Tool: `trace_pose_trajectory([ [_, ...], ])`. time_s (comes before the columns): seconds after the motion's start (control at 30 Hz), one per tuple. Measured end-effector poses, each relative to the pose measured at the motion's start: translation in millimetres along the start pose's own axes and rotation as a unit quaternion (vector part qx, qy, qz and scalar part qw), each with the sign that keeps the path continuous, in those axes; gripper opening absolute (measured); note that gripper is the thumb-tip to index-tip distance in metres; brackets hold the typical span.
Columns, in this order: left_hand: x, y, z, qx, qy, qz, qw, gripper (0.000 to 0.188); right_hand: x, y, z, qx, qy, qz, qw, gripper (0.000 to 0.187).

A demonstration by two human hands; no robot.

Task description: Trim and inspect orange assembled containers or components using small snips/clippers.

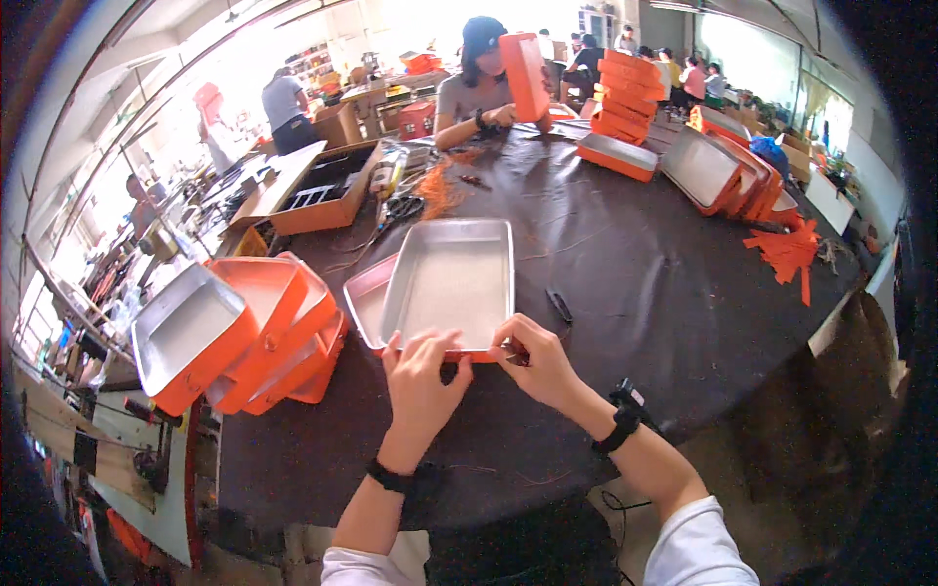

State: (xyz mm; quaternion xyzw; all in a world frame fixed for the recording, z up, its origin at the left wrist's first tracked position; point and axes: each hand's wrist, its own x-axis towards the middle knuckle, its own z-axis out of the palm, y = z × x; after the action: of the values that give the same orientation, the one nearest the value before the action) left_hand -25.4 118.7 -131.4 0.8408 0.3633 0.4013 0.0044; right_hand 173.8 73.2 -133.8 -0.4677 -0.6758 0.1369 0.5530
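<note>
My left hand [422, 373] is at the near edge of the orange tray [450, 283], fingers spread along the rim, thumb bent lower by the front wall. Can't tell if they actually grip it. My right hand [543, 361] is at the near right corner, thumb and index drawn together; can't tell what's between them. Tray's directly ahead of both sets of fingertips, pale inside facing up, overlapping a second tray [365, 301] that sticks out beyond my left fingers. Black hand tool [559, 306] lies on the dark tabletop [645, 322], just past my right fingers. Leaning tray stack [278, 298] left of my left fingers. Well beyond both hands, a co-worker [469, 98] holds up another orange tray [526, 78].
</note>
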Motion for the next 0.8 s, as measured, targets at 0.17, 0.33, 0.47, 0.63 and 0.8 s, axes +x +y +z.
trace_pose_trajectory([
  [0.17,1.1,-2.3,3.2,-0.006,0.001,-0.006,1.0,0.04,4.3,-1.2,-6.1,-0.053,0.115,0.028,0.992,0.023],
  [0.33,2.5,-4.2,5.6,-0.04,0.062,-0.033,0.997,0.04,12.1,21.4,-25.8,-0.136,0.121,0.064,0.981,0.026],
  [0.47,1.0,-5.8,3.2,-0.001,0.075,-0.036,0.996,0.037,12.2,19.3,-26.6,-0.144,0.111,0.139,0.973,0.035],
  [0.63,5.4,5.6,-4.9,0.052,0.088,-0.068,0.992,0.033,5.7,24.3,-17.6,-0.067,0.166,0.07,0.981,0.041],
  [0.8,4.6,4.1,-15.3,0.037,0.076,-0.04,0.996,0.019,6.7,3.9,-14.4,-0.08,0.117,0.004,0.99,0.038],
])
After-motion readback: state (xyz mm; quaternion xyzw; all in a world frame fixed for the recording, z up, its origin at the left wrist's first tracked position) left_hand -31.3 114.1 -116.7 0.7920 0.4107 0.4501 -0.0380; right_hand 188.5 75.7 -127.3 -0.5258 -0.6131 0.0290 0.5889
